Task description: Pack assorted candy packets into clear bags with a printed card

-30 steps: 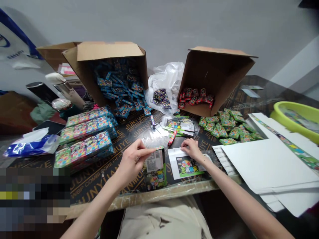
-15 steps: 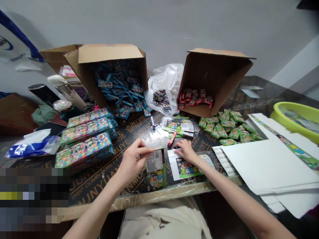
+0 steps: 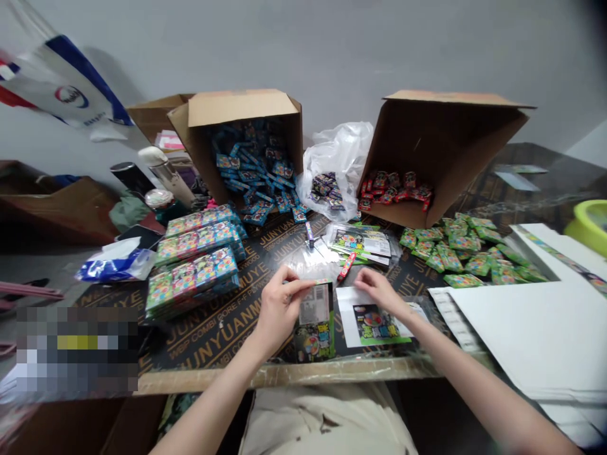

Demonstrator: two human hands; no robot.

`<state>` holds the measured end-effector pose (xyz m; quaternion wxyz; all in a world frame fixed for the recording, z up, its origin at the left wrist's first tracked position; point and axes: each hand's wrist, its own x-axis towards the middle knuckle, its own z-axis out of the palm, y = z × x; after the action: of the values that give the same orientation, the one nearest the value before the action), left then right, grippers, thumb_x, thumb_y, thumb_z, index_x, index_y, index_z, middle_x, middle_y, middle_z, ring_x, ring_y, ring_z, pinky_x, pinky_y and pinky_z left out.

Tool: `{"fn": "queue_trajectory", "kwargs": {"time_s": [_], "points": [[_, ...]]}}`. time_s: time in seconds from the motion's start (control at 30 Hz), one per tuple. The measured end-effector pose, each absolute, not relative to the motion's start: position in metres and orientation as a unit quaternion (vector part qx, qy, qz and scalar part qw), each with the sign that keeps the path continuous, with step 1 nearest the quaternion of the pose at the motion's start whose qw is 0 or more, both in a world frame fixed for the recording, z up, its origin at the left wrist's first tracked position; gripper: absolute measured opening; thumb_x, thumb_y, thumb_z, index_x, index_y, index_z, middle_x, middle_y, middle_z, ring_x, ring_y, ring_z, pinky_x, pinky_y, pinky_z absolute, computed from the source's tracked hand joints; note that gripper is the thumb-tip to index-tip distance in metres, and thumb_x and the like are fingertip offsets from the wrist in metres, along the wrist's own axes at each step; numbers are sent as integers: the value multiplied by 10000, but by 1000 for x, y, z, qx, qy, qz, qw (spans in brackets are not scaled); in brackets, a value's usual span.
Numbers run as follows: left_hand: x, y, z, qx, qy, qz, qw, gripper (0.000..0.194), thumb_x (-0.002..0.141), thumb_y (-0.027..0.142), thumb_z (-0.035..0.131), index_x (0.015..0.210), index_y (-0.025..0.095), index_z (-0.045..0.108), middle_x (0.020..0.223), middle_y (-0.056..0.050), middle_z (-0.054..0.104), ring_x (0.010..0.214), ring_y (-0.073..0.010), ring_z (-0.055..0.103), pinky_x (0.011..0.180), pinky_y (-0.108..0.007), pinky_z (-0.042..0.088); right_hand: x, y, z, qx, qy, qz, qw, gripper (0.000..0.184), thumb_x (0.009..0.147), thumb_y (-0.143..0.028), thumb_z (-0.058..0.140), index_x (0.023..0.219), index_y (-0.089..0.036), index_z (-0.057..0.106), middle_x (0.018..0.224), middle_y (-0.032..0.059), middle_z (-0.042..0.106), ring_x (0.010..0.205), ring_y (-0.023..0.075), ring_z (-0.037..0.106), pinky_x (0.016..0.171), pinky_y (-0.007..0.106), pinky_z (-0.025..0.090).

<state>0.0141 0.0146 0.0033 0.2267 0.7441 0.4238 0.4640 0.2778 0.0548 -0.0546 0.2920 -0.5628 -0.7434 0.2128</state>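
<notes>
My left hand [image 3: 282, 306] is closed in a pinch at the top of a black-and-green printed packet [image 3: 313, 328]. A narrow multicoloured strip shows along that packet's upper edge. My right hand [image 3: 379, 291] has its fingers drawn together at the upper edge of a second printed packet [image 3: 374, 323], which lies flat with a white band on its left. What those fingertips grip, if anything, is hidden. Just beyond both hands lies a small red candy box [image 3: 346, 266]. A small purple candy box [image 3: 310, 234] stands farther back, beside a stack of printed packets [image 3: 360, 243].
Left stand stacked rows of candy boxes [image 3: 194, 272]. Behind are a carton of blue boxes [image 3: 244, 107], a plastic bag [image 3: 348, 139] of purple ones and a carton of red ones [image 3: 455, 126]. Green boxes [image 3: 467, 246] and white cardboard sheets [image 3: 516, 328] lie right.
The view has swung left, so everything sits farther right. My right hand's fingers, spread over the flat packet before, are now drawn together at its edge. My left hand keeps its pinch.
</notes>
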Motion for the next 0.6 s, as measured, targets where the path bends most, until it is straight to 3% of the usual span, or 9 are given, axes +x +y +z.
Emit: {"fn": "queue_trajectory", "kwargs": {"time_s": [0.13,0.27,0.4,0.6], "points": [[14,15,3,709,432,507,231,84,757,212,607,739,176,680,727,-32,588,691,-141,558,643,-268,446,251,50,16,-455,-689,411,386,173,792,-355,525,761,-185,509,738,7,574,677,135,527,634,258,402],[12,13,7,702,433,518,227,74,727,194,623,662,159,622,726,-36,621,702,-150,585,667,-273,457,207,47,63,-399,-717,479,312,212,741,-365,605,685,-172,540,706,-9,551,627,101,484,571,221,377],[11,9,11,716,428,505,222,102,757,150,558,669,157,609,756,-38,612,724,-145,585,683,-266,448,185,58,62,-367,-753,490,241,210,716,-330,633,642,-153,547,632,-36,518,575,74,432,527,197,331],[16,10,6,712,447,507,190,152,748,236,616,621,162,580,707,-25,583,669,-137,553,648,-261,433,180,72,43,-364,-759,503,197,235,717,-335,616,611,-150,519,513,-69,445,481,56,361,467,191,272]]}}
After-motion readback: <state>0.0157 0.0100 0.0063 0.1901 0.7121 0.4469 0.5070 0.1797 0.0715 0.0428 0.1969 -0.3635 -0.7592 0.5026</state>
